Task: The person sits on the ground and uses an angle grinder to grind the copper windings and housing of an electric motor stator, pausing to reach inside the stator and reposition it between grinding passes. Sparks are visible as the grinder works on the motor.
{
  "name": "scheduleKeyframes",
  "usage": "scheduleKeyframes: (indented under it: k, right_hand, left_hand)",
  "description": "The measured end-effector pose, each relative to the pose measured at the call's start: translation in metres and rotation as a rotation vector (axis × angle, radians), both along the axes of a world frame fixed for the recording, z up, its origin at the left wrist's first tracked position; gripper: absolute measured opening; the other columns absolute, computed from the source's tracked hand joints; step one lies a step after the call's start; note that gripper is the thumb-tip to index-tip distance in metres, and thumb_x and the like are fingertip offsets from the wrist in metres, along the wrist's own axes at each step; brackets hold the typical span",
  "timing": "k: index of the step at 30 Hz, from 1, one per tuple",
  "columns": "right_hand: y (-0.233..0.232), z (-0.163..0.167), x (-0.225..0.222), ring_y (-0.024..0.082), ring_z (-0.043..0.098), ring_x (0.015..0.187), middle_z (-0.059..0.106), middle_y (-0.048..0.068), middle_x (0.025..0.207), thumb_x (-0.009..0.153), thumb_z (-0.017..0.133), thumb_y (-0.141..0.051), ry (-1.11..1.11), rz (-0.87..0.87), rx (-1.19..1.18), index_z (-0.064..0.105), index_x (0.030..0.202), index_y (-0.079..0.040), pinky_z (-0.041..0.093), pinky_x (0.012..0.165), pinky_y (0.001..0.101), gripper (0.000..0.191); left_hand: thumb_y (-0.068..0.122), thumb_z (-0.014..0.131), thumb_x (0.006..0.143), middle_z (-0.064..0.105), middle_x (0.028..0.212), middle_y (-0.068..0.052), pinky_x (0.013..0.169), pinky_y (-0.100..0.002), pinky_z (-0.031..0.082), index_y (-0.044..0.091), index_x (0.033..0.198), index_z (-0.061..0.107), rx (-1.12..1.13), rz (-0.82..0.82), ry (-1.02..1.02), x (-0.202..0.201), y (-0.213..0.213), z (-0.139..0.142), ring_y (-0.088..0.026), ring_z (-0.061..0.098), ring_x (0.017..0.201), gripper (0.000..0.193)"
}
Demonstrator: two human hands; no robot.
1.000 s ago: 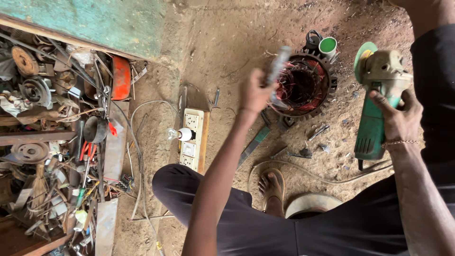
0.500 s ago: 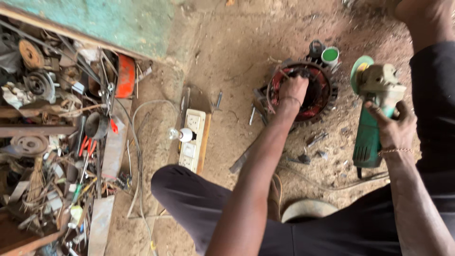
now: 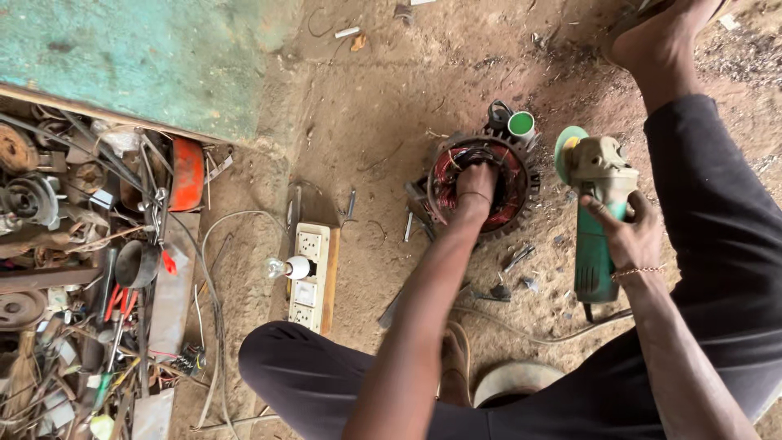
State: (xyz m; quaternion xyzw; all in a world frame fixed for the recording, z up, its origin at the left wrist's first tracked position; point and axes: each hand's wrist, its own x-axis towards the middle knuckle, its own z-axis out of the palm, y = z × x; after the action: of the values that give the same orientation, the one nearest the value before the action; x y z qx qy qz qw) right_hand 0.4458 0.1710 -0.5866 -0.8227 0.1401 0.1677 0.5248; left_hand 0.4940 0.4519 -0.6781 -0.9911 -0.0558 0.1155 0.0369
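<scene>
Motor stator [image 3: 481, 186] is set on the dirt floor [image 3: 366, 122], centre-far in the scene, with red-brown copper windings visible inside its finned round housing. The left hand [image 3: 475, 183] is pushed down into the stator bore; its fingers are hidden inside, so whether they are clenched or slack cannot be told. A thin band is seen at that wrist.

Angle grinder [image 3: 599, 212], green body with a beige gear head, is held just right of the stator by the right hand [image 3: 627, 236], fingers wrapped around the body, thumb laid along the top. Its green disc [image 3: 564, 151] is at the far end, close beside the stator rim but apart from it. The grinder cable [image 3: 529, 326] is run across the floor toward the near side.

A green-capped can [image 3: 521, 125] is stood just beyond the stator. A white socket strip [image 3: 311, 277] with a bulb [image 3: 285, 267] plugged in is laid to the left. A pile of scrap parts and tools [image 3: 81, 269] is stacked at far left, under a teal wall [image 3: 138, 57].
</scene>
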Motion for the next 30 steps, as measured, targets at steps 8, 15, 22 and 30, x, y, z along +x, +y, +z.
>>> scheduleKeyframes:
  k: [8, 15, 22, 30]
  right_hand:
    - [0.003, -0.004, -0.001, 0.032, 0.074, 0.094, 0.071, 0.026, 0.117, 0.08, 0.084, -0.052, 0.004, -0.013, 0.085, 0.056, 0.146, 0.001, 0.061, 0.082, 0.0489, 0.09]
    - [0.006, 0.005, 0.002, 0.032, 0.075, 0.088, 0.072, 0.028, 0.111, 0.083, 0.084, -0.049, -0.043, 0.005, 0.103, 0.061, 0.138, 0.006, 0.062, 0.077, 0.0463, 0.081]
    - [0.007, 0.008, 0.007, 0.028, 0.073, 0.083, 0.073, 0.025, 0.104, 0.083, 0.084, -0.048, -0.068, 0.014, 0.105, 0.065, 0.129, 0.007, 0.059, 0.074, 0.043, 0.074]
    - [0.0, -0.005, -0.001, 0.027, 0.07, 0.1, 0.067, 0.024, 0.119, 0.093, 0.092, -0.045, -0.2, 0.029, 0.129, 0.058, 0.139, 0.012, 0.057, 0.083, 0.0383, 0.081]
  left_hand:
    - [0.0, 0.055, 0.09, 0.073, 0.103, -0.022, 0.08, -0.046, 0.062, 0.002, 0.121, 0.063, -0.468, -0.239, 0.08, -0.042, 0.056, 0.099, -0.037, 0.074, 0.094, 0.032]
    - [0.007, 0.06, 0.087, 0.074, 0.097, -0.012, 0.077, -0.043, 0.062, 0.013, 0.099, 0.073, -0.224, -0.586, -0.045, -0.028, 0.06, 0.059, -0.033, 0.072, 0.1, 0.019]
    - [0.011, 0.06, 0.089, 0.076, 0.096, -0.017, 0.076, -0.047, 0.063, 0.012, 0.091, 0.079, -0.104, -0.433, 0.192, 0.002, 0.049, -0.016, -0.036, 0.075, 0.09, 0.02]
    - [0.014, 0.057, 0.092, 0.075, 0.099, -0.015, 0.074, -0.049, 0.062, 0.013, 0.094, 0.079, -0.151, -0.301, 0.15, -0.009, 0.035, 0.002, -0.034, 0.075, 0.092, 0.022]
